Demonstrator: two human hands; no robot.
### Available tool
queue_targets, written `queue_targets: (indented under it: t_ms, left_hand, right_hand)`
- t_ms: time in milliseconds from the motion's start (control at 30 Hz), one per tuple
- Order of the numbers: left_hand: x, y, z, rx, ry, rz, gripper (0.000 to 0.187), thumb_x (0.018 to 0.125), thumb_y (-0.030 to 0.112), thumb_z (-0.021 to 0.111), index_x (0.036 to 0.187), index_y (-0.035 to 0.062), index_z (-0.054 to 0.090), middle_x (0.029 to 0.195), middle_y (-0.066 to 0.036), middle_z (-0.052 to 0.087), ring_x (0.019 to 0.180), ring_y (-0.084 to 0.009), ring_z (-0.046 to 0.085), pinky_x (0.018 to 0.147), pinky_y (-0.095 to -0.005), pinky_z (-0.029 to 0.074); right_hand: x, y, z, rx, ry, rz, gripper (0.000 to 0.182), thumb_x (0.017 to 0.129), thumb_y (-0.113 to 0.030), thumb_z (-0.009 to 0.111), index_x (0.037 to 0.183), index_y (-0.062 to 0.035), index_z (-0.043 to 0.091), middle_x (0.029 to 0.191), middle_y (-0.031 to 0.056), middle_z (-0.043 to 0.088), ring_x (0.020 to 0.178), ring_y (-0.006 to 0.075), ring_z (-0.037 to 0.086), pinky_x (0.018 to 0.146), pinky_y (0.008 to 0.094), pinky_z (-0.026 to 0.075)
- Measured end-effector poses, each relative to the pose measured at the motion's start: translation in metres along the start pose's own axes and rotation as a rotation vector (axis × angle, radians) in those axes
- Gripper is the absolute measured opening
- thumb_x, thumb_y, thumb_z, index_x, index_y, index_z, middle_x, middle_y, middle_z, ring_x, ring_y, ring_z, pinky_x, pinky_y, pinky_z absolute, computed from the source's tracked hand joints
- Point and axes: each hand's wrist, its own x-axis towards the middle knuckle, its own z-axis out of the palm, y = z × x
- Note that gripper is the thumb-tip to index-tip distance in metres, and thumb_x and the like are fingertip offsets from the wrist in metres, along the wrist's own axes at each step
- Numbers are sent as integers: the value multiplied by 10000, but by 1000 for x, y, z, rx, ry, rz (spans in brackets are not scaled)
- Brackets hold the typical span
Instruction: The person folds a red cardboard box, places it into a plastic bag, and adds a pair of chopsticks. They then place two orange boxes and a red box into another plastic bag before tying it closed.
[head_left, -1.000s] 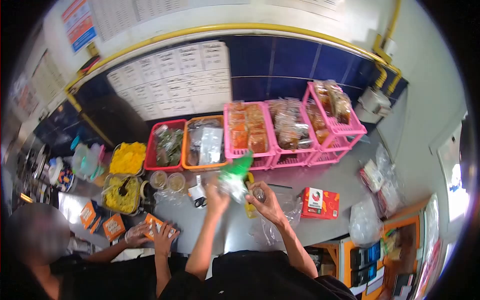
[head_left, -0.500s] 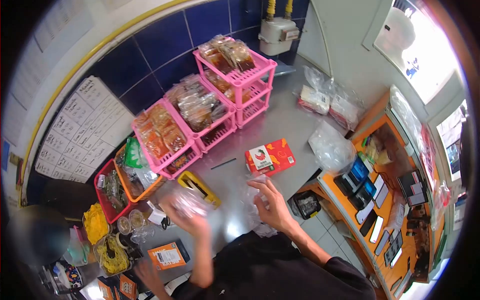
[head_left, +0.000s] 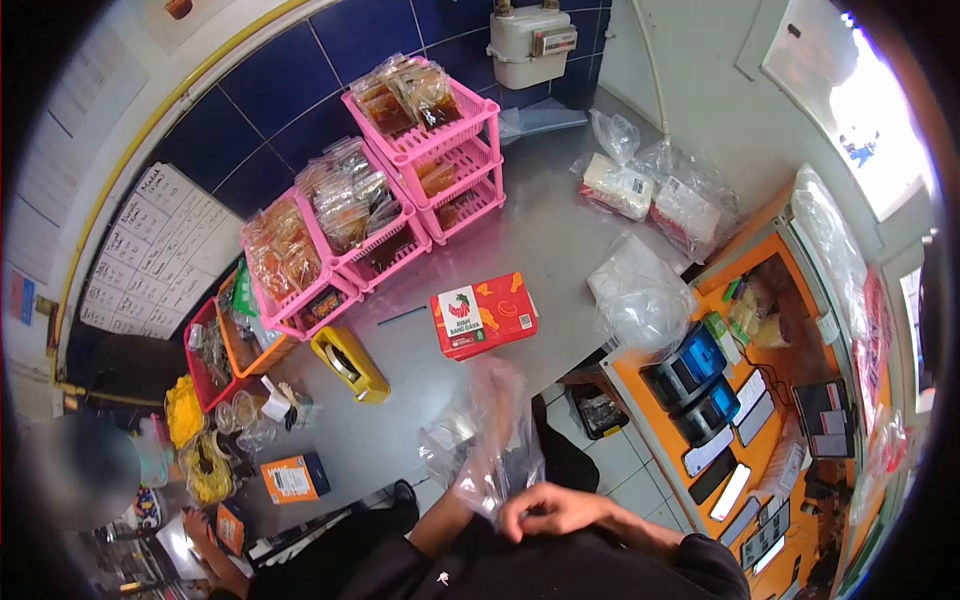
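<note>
Tape dispenser [head_left: 350,365] and red box [head_left: 485,315] lie on the surface [head_left: 562,255], within reach. Left hand [head_left: 491,430] is inside the clear bag [head_left: 512,468], apparently spreading it, finger state indeterminable; right hand [head_left: 558,511] curls its fingers beside the bag's lower end, grip unconfirmed.

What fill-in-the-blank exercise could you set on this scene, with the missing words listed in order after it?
The tape dispenser on the metal counter is ____ in colour. The tallest stack of pink baskets has ____ tiers. Behind the baskets, the wall tiles are dark ____. The left hand shows through a clear plastic ____.

Missing words: yellow; three; blue; bag.
</note>
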Motion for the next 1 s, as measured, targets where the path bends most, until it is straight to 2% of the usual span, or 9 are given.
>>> queue_targets:
  t_ms: [67, 100, 167, 233, 333, 500, 900, 967, 1000]
  left_hand:
    - [3, 1, 18, 203, 21, 36, 454, 931, 214, 586, 1337, 16, 539, 1291, -279, 576, 1178, -384, 585, 987, -476, 464]
    - [-27, 41, 9, 838, -513, 24, 471, 958, 207, 557, 1380, 7, 495, 1342, -284, 544, 1196, -430, 560, 1009, -485, 449]
    - [-87, 111, 16, 683, -300, 369, 428, 951, 205, 578, 1327, 3, 546, 1300, -248, 593, 1166, -430, 582, 1007, -460, 453]
    - [-107, 193, 3, 456, -666, 344, 321, 923, 156, 618, 1213, 19, 633, 1187, -224, 660, 1095, -399, 634, 987, -433, 473]
    - [-61, 260, -5, 638, -354, 525, 168, 877, 143, 686, 1024, 60, 685, 1128, -189, 692, 1078, -333, 666, 977, -406, 496]
    - [111, 241, -19, 1558, -212, 679, 801, 649, 374, 866, 1274, 42, 490, 1547, -275, 253, 1467, -448, 191, 1189, -555, 212]
    - [124, 240, -32, 1139, -420, 1078, 613, 586, 242, 847, 1141, 91, 635, 1042, -175, 629, 947, -407, 596, 812, -516, 460]
    - [119, 226, -20, 1212, -165, 1060, 558, 691, 258, 827, 1157, 57, 595, 1102, -173, 610, 1027, -408, 570, 891, -506, 462]
    - [120, 208, -38, 1197, -35, 1136, 641, 687, 282, 834, 1214, 58, 545, 1189, -211, 556, 1103, -422, 534, 939, -505, 451]
  right_hand:
    - [-18, -12, -40, 75, 455, -81, 102, 850, 20, 518, 889, -4, 608, 844, 35, 606, 739, 121, 580, 687, 261, 468]
    - [-26, -2, -60, 160, 810, -95, 88, 850, 18, 524, 879, -9, 603, 819, 35, 602, 677, 117, 581, 630, 255, 476]
    - [-34, 18, -107, 149, 1214, -199, 88, 851, 12, 513, 882, -23, 587, 769, 40, 584, 577, 107, 554, 514, 254, 463]
    - [-49, 9, -123, 148, 1259, -182, 102, 848, 8, 498, 902, -23, 580, 721, 44, 574, 559, 109, 533, 493, 259, 448]
    - [-60, -11, -120, 99, 1224, -115, 152, 848, -4, 485, 966, -15, 580, 680, 48, 573, 551, 116, 536, 469, 264, 445]
    - [-64, -35, -115, -66, 921, -98, 331, 848, -43, 465, 1143, 15, 603, 760, 79, 634, 619, 145, 625, 545, 289, 546]
    - [40, -33, -188, -635, 1105, -265, 289, 840, -182, 611, 1010, 40, 687, 860, 162, 698, 740, 287, 667, 688, 428, 544]
    - [73, 103, -283, -1409, 890, -485, 228, 817, -191, 650, 920, 5, 704, 969, 158, 712, 901, 355, 665, 812, 442, 535]
    - [61, 64, -223, -1026, 1183, -293, 154, 844, -108, 628, 945, -17, 701, 1003, 157, 701, 942, 329, 666, 832, 425, 534]
